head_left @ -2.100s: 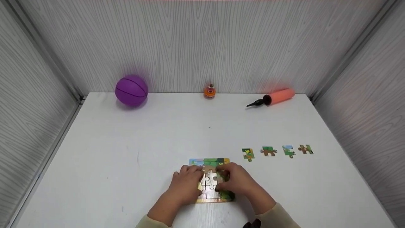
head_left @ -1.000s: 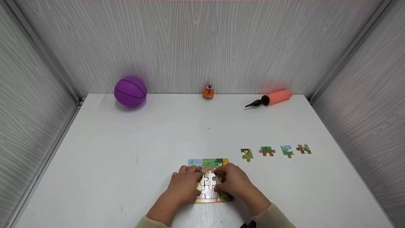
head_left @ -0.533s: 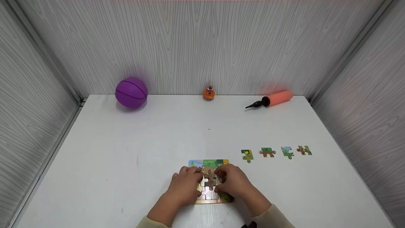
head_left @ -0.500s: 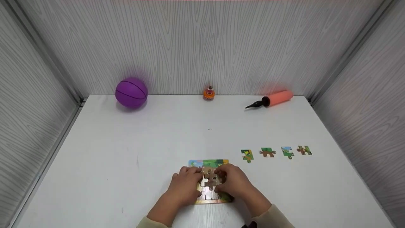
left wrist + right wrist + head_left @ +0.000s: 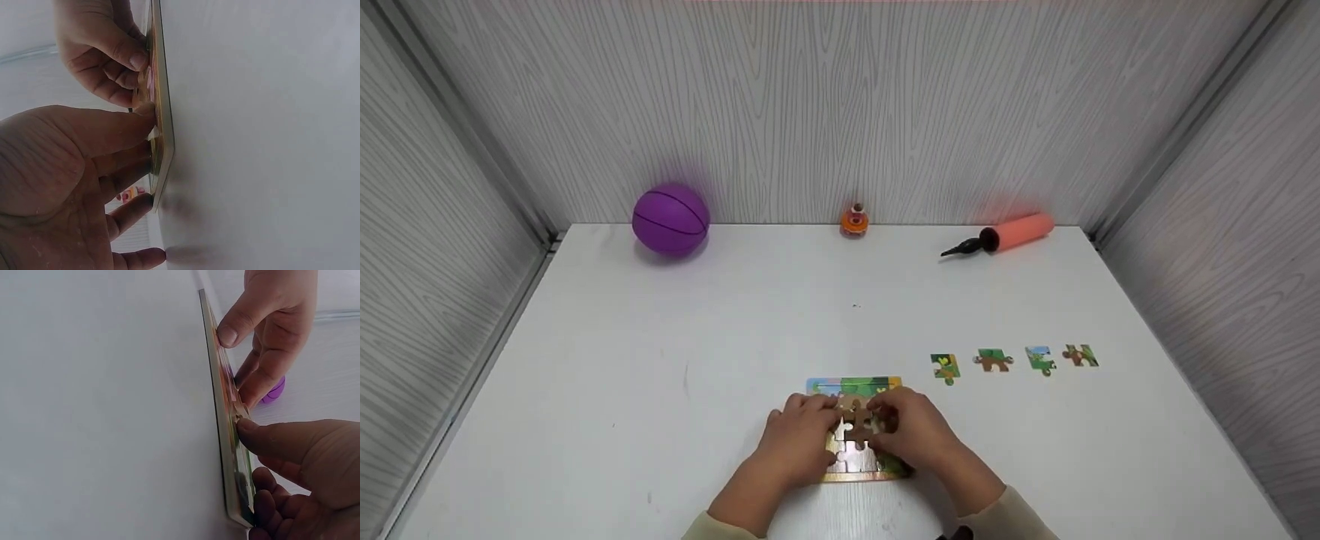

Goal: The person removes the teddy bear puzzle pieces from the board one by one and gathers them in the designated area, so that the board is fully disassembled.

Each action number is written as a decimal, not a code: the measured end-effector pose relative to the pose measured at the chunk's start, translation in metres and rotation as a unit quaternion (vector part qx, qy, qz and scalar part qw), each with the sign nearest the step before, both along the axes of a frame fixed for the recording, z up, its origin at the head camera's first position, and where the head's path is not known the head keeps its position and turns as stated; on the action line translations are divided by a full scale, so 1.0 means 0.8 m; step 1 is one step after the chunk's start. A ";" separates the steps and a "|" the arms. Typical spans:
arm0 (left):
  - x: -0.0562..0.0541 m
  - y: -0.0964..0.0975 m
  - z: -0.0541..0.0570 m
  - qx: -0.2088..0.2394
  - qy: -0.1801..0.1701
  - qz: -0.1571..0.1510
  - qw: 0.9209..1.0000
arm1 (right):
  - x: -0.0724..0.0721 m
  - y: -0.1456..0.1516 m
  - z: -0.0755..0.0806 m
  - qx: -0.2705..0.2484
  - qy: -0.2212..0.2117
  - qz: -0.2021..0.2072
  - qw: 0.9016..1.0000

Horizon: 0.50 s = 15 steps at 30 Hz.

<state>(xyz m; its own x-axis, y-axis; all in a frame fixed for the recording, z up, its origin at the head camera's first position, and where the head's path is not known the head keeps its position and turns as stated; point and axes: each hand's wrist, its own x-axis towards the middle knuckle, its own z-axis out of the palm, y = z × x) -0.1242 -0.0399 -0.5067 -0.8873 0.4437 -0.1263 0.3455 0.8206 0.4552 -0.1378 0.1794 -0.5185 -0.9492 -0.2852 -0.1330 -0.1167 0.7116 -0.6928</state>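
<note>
A small picture jigsaw board (image 5: 861, 476) lies on the white table under both hands. My left hand (image 5: 799, 439) rests on its left side; in the left wrist view the thumb lies on the board and the other fingers extend along its edge. My right hand (image 5: 917, 431) is bent over the right side and pinches a brown puzzle piece (image 5: 861, 435) between thumb and fingers, at the middle of the board. The fingers partly cover this piece. Shiny pieces (image 5: 855, 459) fill the lower middle. The board's sides are largely hidden by the hands.
Several loose puzzle pieces lie in a row right of the board, among them a green-and-brown one (image 5: 994, 360). Along the back wall stand a purple ball (image 5: 670, 220), a small orange toy (image 5: 854, 221) and an orange hand pump (image 5: 1016, 232) with a black nozzle.
The brown piece at the board's middle looks darker, its bright glare gone. The right fingers have shifted slightly against it. The left hand and the loose pieces keep their places.
</note>
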 end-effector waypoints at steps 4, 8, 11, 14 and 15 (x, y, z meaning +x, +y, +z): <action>0.000 0.000 0.000 0.001 -0.002 0.002 1.000 | -0.002 0.000 0.003 0.043 0.046 0.030 0.998; 0.000 0.001 0.000 0.002 -0.009 0.005 1.000 | -0.003 0.000 0.007 0.073 0.085 0.049 0.992; 0.000 0.001 -0.001 0.002 -0.016 0.004 1.000 | -0.002 0.004 0.008 0.070 0.099 0.054 0.991; 0.000 0.001 -0.001 0.000 -0.019 0.006 1.000 | -0.001 0.008 0.008 0.060 0.109 0.057 0.991; 0.000 0.001 -0.001 0.000 -0.019 0.007 1.000 | -0.001 0.009 0.009 0.057 0.109 0.057 0.991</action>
